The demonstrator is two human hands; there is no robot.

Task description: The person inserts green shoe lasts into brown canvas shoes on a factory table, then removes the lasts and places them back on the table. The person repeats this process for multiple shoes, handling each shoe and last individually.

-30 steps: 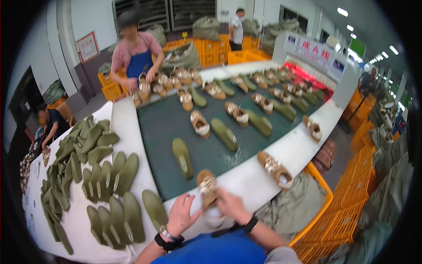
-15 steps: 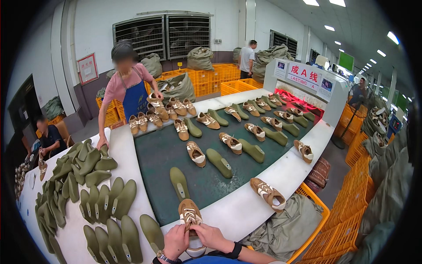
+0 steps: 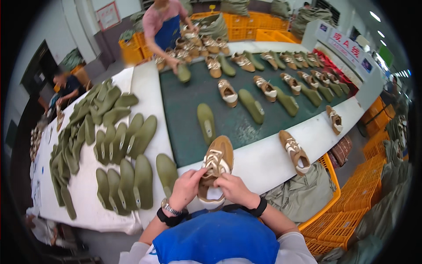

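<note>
A brown sneaker (image 3: 223, 148) with white stripes and laces points away from me at the near edge of the table. My left hand (image 3: 186, 188) grips the left side of its opening near the tongue. My right hand (image 3: 236, 190) pinches the right side of the opening, and the pale insole shows between my hands. Just left of the sneaker lies a green shoe last (image 3: 166, 171). Another green last (image 3: 205, 121) rests on the dark green belt (image 3: 184, 134) beyond the toe.
Several green lasts (image 3: 125, 185) stand in rows at left beside a heap. Sneakers and lasts line the belt. Another sneaker (image 3: 293, 149) sits on the white ledge at right, above an orange crate (image 3: 332, 176) with grey cloth. Across the belt a co-worker's hand (image 3: 176, 66) touches a last.
My view has tilted down and shifted left. The sneaker stays between my hands, which now sit farther apart at its opening. The co-worker has moved a last onto the belt.
</note>
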